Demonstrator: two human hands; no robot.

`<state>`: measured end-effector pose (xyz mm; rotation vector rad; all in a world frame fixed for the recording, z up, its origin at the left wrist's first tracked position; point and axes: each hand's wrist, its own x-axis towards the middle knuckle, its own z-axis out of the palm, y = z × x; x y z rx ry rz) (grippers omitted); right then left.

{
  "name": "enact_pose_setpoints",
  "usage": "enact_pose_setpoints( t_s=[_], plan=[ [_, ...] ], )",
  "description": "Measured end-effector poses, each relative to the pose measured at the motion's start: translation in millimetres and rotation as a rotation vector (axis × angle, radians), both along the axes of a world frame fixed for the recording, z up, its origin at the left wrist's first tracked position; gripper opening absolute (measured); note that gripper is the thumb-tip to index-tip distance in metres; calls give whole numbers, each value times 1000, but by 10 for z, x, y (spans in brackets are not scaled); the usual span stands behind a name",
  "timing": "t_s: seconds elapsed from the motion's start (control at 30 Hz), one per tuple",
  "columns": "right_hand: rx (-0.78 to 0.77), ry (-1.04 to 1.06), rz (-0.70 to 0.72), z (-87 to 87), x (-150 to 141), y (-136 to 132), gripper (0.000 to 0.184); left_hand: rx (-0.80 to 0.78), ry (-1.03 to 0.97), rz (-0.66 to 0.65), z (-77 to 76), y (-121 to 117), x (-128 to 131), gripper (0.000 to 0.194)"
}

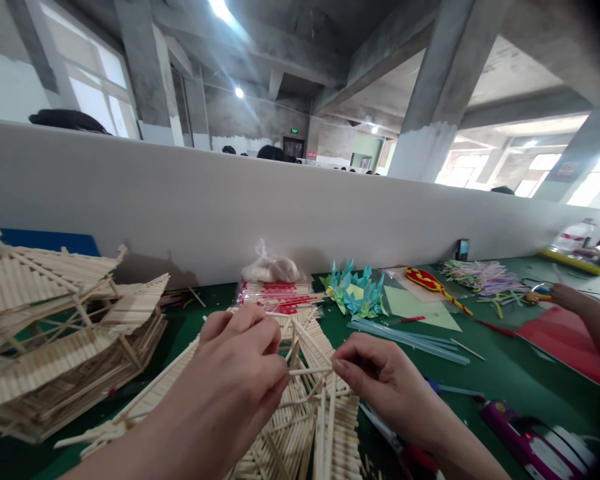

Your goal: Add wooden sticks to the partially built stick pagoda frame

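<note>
One thin stick [310, 371] is pinched narrowly by the left hand [243, 367] and right hand [387, 380], above one stick framework [346, 433].

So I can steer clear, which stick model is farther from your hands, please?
The roofed model, far left; the left hand and right hand are at the other model.

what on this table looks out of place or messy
Only small things: a thin wooden stick lies by itself on the green tabletop, near the translucent bluish strips, and tiny pale wooden scraps sit loose beside the middle slatted wooden model. Nothing looks clearly spilled or broken.
</note>
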<state>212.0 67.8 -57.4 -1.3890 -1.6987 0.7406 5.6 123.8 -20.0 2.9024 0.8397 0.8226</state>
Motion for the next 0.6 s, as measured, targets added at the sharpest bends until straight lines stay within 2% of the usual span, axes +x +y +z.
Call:
enact_pose_setpoints(
  t_s=[0.3, 0.47, 0.6],
  plan=[
    [54, -32, -15, -6, -16, -9, 15, 24, 1, 11, -47, -27, -11, 24],
    [75, -55, -17, -8, -5, -38, 22, 28, -15, 27, -10, -46, -43, 12],
    [125, 0, -40, -86, 0, -99, 20, 146, -96, 46, -28, -124, -159, 12]
  ],
)
